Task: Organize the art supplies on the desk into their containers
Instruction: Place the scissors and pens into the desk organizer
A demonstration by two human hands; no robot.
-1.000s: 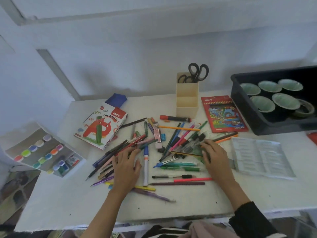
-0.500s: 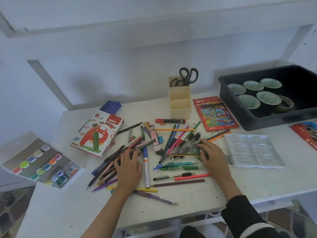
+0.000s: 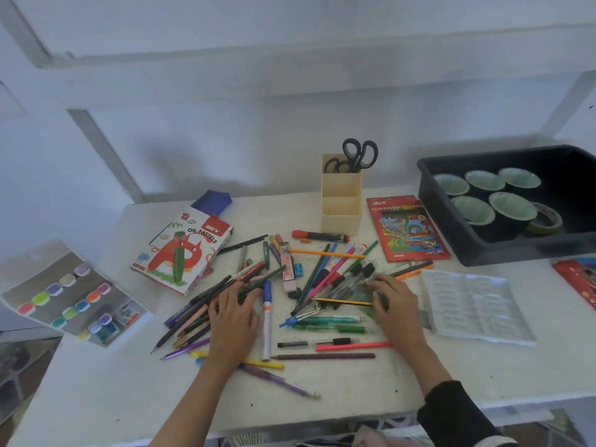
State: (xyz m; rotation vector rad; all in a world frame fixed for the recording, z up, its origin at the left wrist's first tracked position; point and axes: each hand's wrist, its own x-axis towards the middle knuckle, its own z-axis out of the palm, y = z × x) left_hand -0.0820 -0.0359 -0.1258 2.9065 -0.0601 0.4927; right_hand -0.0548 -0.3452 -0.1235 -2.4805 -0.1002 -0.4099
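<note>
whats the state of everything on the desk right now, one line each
loose pens and pencils, scattered on the desk
pen holder, upright, front compartment looks empty
scissors, handles-up in the holder's back compartment
oil pastels box, lying flat
colour pencil box, flat, closed
black bin, holds five cups and a tape roll
plastic tray, flat, looks empty
left hand, resting on pencils
right hand, on the pens, grip unclear

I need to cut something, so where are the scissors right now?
Head view, back centre of the desk: the scissors stand handles-up in the cream holder, just left of the red pencil box.
</note>
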